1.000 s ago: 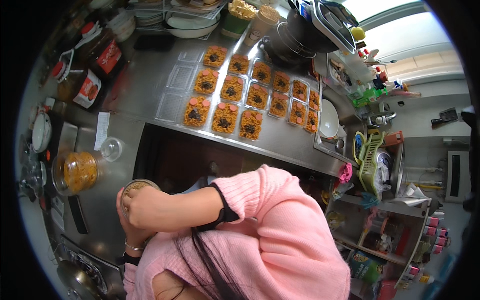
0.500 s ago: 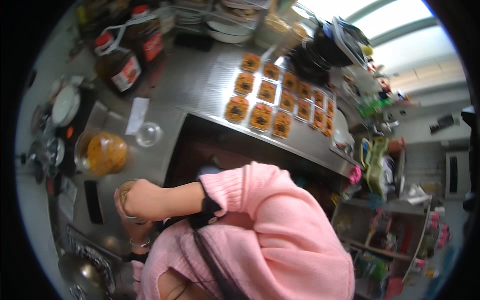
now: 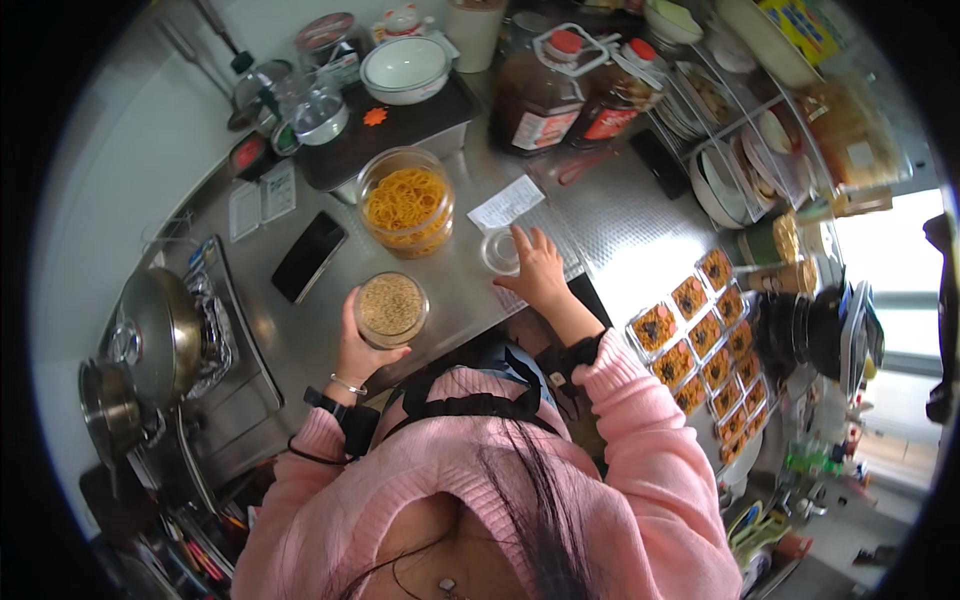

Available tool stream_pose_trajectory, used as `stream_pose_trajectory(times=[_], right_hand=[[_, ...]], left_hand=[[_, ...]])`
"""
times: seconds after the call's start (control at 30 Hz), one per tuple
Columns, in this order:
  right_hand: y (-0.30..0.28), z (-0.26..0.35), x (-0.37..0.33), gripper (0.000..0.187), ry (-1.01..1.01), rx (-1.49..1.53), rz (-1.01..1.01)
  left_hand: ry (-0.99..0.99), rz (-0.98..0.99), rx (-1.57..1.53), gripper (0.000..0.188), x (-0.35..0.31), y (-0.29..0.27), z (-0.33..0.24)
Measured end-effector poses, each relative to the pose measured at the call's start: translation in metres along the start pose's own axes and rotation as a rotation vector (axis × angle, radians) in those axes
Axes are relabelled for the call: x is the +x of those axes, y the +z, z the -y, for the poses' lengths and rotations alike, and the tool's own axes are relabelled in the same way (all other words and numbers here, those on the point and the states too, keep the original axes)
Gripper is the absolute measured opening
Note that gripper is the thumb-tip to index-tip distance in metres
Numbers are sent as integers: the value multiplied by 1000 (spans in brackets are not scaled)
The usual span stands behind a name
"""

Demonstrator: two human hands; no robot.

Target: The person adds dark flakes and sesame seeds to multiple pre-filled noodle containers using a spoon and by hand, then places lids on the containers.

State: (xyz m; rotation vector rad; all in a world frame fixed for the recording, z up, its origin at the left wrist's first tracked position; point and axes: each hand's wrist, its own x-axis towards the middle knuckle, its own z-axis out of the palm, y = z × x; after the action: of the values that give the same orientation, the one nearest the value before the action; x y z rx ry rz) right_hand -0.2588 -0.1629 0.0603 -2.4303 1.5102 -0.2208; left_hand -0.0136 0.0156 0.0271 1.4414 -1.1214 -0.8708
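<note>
My left hand (image 3: pixel 365 345) is wrapped round a clear jar (image 3: pixel 392 308) filled with small beige grains or seeds, held upright with its top uncovered. My right hand (image 3: pixel 540 268) reaches over a round clear lid (image 3: pixel 496 254) on the steel counter, fingers spread round its right side. Whether the fingertips touch the lid is hard to see. Just beyond the seed jar stands a larger clear jar (image 3: pixel 408 205) of orange-yellow shreds, also uncovered. A white paper slip (image 3: pixel 507 203) lies behind the lid.
A black phone (image 3: pixel 309 257) lies left of the jars. Two big dark bottles with red caps (image 3: pixel 540 95) stand behind. Rows of clear boxes of orange food with dark topping (image 3: pixel 704 335) fill the right counter. A lidded pan (image 3: pixel 160 335) sits on the stove at left.
The view has swung left toward the jars. My right hand has left the seed jar, where both hands were, and moved to the clear lid. My left hand keeps the jar.
</note>
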Motion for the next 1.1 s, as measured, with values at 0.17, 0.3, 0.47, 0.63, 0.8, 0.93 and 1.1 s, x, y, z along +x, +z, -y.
stream_pose_trajectory(times=[0.17, 0.3, 0.47, 0.63, 0.8, 0.93, 1.1], right_hand=[[32, -16, 25, 95, -57, -65, 116], [33, -14, 39, 83, -118, 70, 231], [-20, 16, 25, 84, -128, 237, 226], [-74, 85, 6, 76, -646, 557, 163], [-58, 138, 19, 81, -746, 66, 366], [-46, 138, 23, 80, -776, 57, 438], [-40, 139, 28, 76, -807, 149, 502]], left_hand=[[10, -17, 22, 110, 2, 14, 14], [-4, -36, -27, 114, 7, 22, 15], [51, -20, 37, 119, 14, 12, -17], [80, 55, 258, 111, 27, 7, -41], [30, 55, 93, 102, 36, 13, -36], [58, 16, 41, 100, 35, 15, -30], [146, 34, 20, 97, 38, 13, -27]])
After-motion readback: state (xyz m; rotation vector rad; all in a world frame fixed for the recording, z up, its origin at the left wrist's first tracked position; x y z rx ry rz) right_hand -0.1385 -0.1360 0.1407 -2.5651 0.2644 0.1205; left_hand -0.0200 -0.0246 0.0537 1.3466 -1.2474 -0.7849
